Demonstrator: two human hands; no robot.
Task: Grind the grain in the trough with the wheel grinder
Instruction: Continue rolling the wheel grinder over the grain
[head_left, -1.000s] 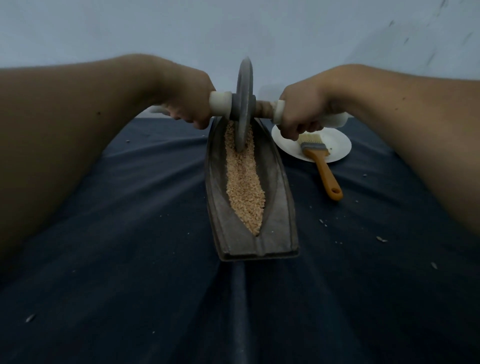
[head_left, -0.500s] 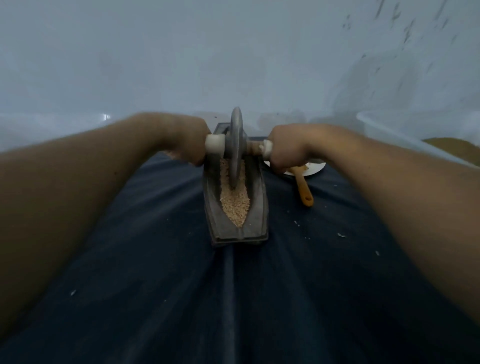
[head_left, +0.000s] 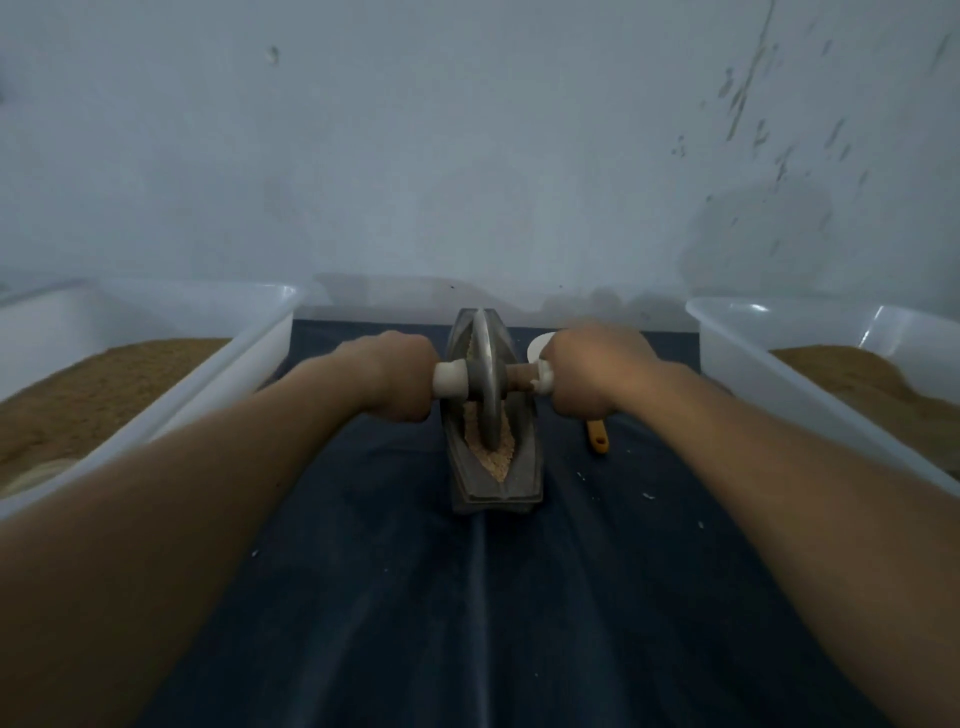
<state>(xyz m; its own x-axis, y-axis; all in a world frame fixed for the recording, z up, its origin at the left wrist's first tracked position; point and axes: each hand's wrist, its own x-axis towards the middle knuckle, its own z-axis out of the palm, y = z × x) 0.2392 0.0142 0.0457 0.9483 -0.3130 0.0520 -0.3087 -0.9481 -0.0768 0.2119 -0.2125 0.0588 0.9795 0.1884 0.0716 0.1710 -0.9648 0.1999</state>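
Gripping the axle (head_left: 451, 385) with left hand (head_left: 400, 379) and right hand (head_left: 587, 376), fingers curled round it; between them upright wheel (head_left: 485, 384), rim in grain (head_left: 501, 457), trough (head_left: 524, 467) below.

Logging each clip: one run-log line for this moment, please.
phase: grinding | left hand: grips handle | right hand: grips handle | wheel: upright in trough, on grain

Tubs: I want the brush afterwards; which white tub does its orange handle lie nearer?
The right-hand tub; the orange handle lies on its side of the trough.
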